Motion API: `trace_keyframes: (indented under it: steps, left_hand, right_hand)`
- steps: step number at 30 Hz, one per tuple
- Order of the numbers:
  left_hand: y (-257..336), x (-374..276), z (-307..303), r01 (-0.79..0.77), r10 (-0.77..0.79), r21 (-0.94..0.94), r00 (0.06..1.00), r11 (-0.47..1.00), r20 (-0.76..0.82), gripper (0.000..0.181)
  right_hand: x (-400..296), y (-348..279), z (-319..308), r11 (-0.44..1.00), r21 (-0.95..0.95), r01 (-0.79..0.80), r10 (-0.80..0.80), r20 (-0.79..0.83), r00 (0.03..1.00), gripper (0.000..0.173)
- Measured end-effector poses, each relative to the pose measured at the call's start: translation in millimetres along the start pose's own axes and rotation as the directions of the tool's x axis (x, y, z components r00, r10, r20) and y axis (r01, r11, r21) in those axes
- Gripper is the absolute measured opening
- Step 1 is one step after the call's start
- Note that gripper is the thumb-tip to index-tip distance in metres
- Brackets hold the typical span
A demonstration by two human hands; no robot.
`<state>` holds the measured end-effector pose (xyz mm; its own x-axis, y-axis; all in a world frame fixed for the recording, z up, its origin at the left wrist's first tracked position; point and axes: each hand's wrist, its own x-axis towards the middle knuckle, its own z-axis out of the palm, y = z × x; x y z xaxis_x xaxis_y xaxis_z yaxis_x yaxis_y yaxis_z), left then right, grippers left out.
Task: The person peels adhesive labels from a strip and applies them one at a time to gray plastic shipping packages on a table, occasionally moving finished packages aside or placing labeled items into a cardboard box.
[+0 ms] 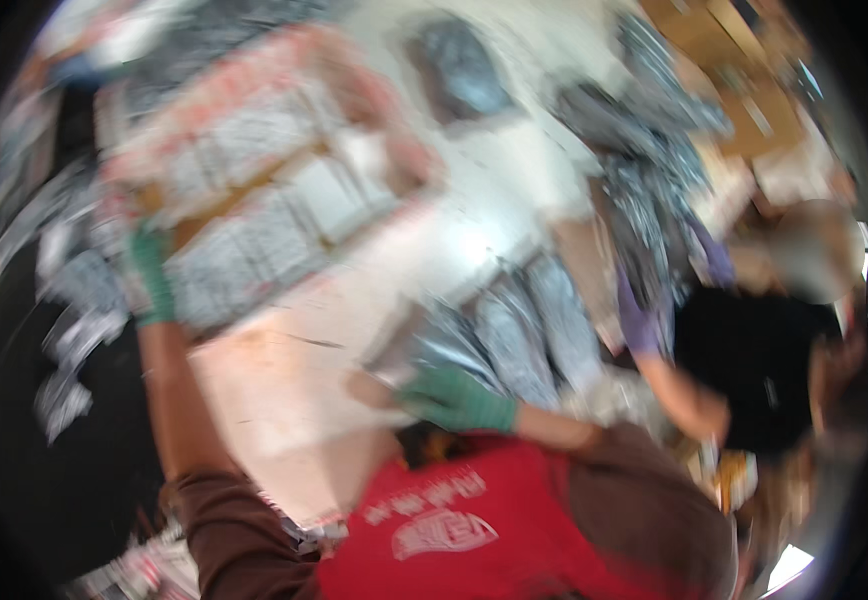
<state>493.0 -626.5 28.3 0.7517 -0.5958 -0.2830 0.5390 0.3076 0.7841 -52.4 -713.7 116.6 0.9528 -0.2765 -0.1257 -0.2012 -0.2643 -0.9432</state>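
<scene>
My left hand, in a green glove, is at the left end of a large box or tray with red markings, which holds rows of white packs in plastic wrap. Blur hides whether its fingers grip that edge. My right hand, also green-gloved, lies close in front of my red apron, at the near end of a grey item in clear plastic. Whether it holds this item cannot be made out. Two more plastic-wrapped items lie just right of it on the pale table.
At the right a co-worker in a black shirt and purple gloves has hands at a pile of plastic-wrapped items. A dark wrapped item lies at the table's far side. Cardboard boxes stand at the upper right. Crumpled plastic is at the left.
</scene>
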Motion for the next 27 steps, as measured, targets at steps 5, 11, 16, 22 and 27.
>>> trace_keyframes:
  steps: [5,11,16,22,27]
  left_hand:
    - [-2,-43,103,-0.414,0.34,0.504,0.91,0.758,0.235,0.034]
    - [-16,-65,93,-0.251,0.211,0.598,0.968,0.761,0.138,0.031]
    - [-24,-34,53,-0.519,0.287,0.617,0.85,0.592,0.441,0.029]
    - [-17,-60,52,-0.394,0.192,0.602,0.908,0.694,0.372,0.028]
    - [-29,-58,35,-0.586,0.162,0.702,0.801,0.405,0.576,0.026]
  right_hand:
    - [76,-32,-16,0.91,0.408,-0.079,0.125,-0.087,0.988,0.029]
    - [208,-7,-8,0.694,0.687,-0.216,0.242,0.06,0.968,0.034]
    - [253,-25,8,0.376,0.912,-0.161,0.33,0.03,0.943,0.045]
    - [280,-29,47,0.232,0.95,-0.207,0.377,0.109,0.92,0.043]
    - [273,-38,49,0.351,0.93,-0.107,0.48,-0.081,0.873,0.033]
